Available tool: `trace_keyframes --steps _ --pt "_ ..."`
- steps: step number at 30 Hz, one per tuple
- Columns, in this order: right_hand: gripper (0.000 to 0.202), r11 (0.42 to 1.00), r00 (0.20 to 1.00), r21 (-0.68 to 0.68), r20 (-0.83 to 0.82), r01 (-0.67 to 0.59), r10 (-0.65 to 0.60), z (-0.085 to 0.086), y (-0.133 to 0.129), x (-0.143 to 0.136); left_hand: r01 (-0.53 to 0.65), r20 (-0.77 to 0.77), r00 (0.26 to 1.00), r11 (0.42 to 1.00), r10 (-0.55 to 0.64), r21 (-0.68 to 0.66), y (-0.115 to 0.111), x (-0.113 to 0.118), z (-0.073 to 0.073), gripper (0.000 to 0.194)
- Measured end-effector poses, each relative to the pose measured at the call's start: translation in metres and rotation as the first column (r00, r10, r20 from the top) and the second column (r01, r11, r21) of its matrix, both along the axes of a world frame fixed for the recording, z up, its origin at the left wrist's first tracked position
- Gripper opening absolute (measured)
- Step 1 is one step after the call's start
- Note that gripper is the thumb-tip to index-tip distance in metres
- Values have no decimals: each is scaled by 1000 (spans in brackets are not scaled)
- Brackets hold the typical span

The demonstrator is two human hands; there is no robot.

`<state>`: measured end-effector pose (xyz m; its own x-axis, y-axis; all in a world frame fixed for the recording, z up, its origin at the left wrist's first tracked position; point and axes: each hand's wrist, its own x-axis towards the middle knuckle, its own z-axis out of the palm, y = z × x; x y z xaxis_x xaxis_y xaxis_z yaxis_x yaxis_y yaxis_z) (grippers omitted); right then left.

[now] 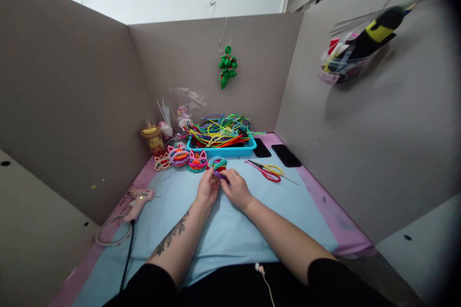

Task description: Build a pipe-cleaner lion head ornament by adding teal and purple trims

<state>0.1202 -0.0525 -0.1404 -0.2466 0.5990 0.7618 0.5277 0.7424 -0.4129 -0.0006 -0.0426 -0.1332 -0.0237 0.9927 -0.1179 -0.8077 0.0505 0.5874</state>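
Observation:
My left hand (pixel 208 188) and my right hand (pixel 236 190) meet over the middle of the cloth, with fingers closed on a small purple pipe-cleaner piece (pixel 221 176). Much of that piece is hidden by the fingers. Just beyond them sits a teal and red fuzzy pipe-cleaner piece (pixel 217 162); whether the hands touch it I cannot tell. To its left stand several finished-looking animal-head figures, among them a pink and orange one (pixel 197 161) and a lilac one (pixel 178 156). Right of my hands lie scissors (pixel 266 172) with red and yellow handles.
A blue tray (pixel 221 152) heaped with colourful pipe cleaners (pixel 219 129) stands at the back. Two dark phones (pixel 285 155) lie right of it. A pink glue gun (pixel 139 204) with a cord rests at left, near a drink cup (pixel 153 140). Grey partitions (pixel 216 33) surround the table.

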Motion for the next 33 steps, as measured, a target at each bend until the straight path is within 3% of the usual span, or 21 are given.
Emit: trace_keyframes --steps 7,13,20,29,33 --pt "20 997 996 -9 -37 76 -76 -1 3 -4 6 2 1000 999 -6 36 -6 11 4 8" --pt "19 992 991 -34 -54 119 -121 1 1 -4 11 32 999 999 -13 52 -7 13 4 21" --pt "19 991 989 -60 -80 121 -125 3 0 -3 23 -143 990 977 8 214 -13 14 7 19" --pt "17 991 989 -47 -77 124 -128 3 0 -2 -18 -141 989 982 45 187 -13 14 6 14" --pt "18 991 988 -42 -86 124 -128 2 0 -1 37 -99 995 982 -19 187 -12 12 4 12"
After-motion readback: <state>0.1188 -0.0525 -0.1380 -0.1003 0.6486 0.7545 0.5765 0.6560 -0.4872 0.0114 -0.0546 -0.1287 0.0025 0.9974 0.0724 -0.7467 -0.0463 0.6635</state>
